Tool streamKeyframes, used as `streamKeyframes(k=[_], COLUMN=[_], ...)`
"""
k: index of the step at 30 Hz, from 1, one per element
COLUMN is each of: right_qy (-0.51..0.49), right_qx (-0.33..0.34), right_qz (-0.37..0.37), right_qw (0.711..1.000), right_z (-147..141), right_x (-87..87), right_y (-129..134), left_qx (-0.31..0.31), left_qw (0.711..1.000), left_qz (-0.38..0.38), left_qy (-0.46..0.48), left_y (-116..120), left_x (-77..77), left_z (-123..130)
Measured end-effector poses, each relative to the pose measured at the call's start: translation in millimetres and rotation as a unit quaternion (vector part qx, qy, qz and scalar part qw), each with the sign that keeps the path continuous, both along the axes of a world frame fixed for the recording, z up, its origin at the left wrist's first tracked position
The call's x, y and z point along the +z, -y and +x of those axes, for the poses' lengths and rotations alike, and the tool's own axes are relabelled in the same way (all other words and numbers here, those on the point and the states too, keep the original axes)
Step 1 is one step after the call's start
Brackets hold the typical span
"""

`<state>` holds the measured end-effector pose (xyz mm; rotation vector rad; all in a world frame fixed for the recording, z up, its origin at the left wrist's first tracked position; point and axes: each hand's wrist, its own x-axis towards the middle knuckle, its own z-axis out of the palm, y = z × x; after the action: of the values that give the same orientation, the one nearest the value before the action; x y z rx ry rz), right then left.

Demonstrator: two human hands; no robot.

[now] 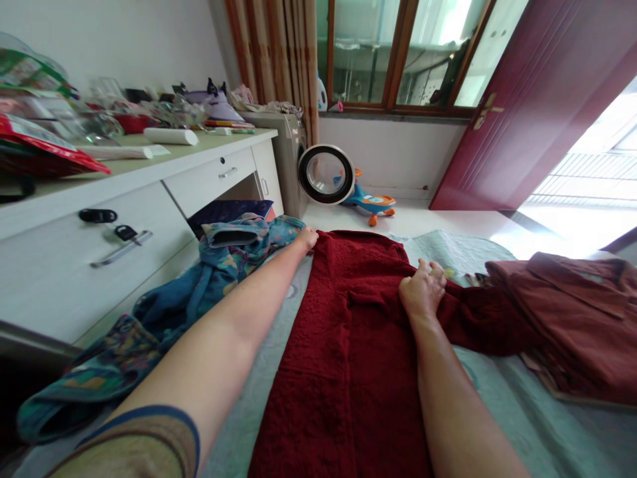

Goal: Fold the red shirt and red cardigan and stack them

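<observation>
A dark red long-sleeved garment (348,345) with a textured weave lies spread lengthwise in front of me on a pale green sheet. My left hand (309,238) is closed on its far left corner, arm stretched out. At the garment's right side, where the sleeve (490,322) runs off to the right, my right hand (425,285) is closed with curled fingers on the cloth. The sleeve's far end reaches a stack of folded reddish-brown clothes (572,312). Left of my left arm lies a crumpled blue patterned garment (199,292).
A white drawer cabinet (134,239) with a cluttered top lines the left. Beyond the sheet (462,247) stand a washing machine with its round door (326,174) swung open and a blue-and-orange ride-on toy (373,201). A red door (522,99) is ajar at the right.
</observation>
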<state>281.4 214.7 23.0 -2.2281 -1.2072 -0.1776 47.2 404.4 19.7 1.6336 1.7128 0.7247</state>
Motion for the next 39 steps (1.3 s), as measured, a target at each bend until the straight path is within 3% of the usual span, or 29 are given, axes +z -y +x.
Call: streamKeyframes(k=[1, 3, 5, 7, 10, 12, 17, 20, 22, 24, 28, 32, 35, 39], right_qy=[0.013, 0.042, 0.067, 0.079, 0.075, 0.074, 0.082, 0.082, 0.082, 0.082, 0.081, 0.075, 0.073, 0.076], right_qx=[0.028, 0.144, 0.273, 0.328, 0.312, 0.297, 0.294, 0.292, 0.291, 0.29, 0.291, 0.289, 0.29, 0.292], right_qz=[0.032, 0.066, 0.033, -0.05, -0.181, -0.226, -0.238, -0.238, -0.236, -0.236, -0.236, -0.238, -0.24, -0.233], right_qw=[0.999, 0.987, 0.959, 0.94, 0.93, 0.925, 0.922, 0.923, 0.924, 0.924, 0.923, 0.924, 0.924, 0.924], right_z=[-7.1, -24.5, -42.1, -55.1, -61.6, -60.3, -58.2, -59.7, -60.5, -60.8, -60.9, -61.4, -61.6, -61.3], right_x=[3.0, 6.2, 3.2, -4.6, -16.0, -18.9, -15.9, -15.6, -16.0, -16.3, -15.6, -14.8, -14.7, -14.7], right_y=[0.0, -0.4, -1.0, -1.3, -1.1, -0.8, -0.8, -1.1, -1.3, -1.3, -0.6, 0.1, 0.3, 0.5], left_qx=[-0.002, -0.005, -0.001, 0.01, 0.036, 0.054, 0.076, 0.08, 0.057, -0.011, -0.131, -0.167, -0.166, -0.153], left_qw=[1.0, 1.0, 1.0, 0.999, 0.994, 0.989, 0.978, 0.964, 0.948, 0.937, 0.931, 0.927, 0.924, 0.93], left_qz=[-0.005, -0.001, 0.013, 0.034, 0.065, 0.075, 0.083, 0.136, 0.193, 0.221, 0.195, 0.128, 0.093, 0.109], left_qy=[0.008, 0.007, -0.004, -0.027, -0.077, -0.113, -0.176, -0.212, -0.246, -0.27, -0.278, -0.31, -0.331, -0.317], left_y=[1.4, 3.8, 5.4, 6.4, 8.4, 10.4, 17.1, 22.8, 28.7, 36.7, 54.2, 62.2, 60.1, 53.4], left_x=[-1.4, -4.6, -8.0, -11.0, -13.7, -14.3, -12.1, -7.5, -5.8, -8.0, -24.1, -34.0, -28.6, -22.6], left_z=[1.0, 3.9, 7.6, 10.9, 14.1, 15.1, 13.5, 11.4, 12.3, 16.1, 28.6, 36.6, 37.4, 33.8])
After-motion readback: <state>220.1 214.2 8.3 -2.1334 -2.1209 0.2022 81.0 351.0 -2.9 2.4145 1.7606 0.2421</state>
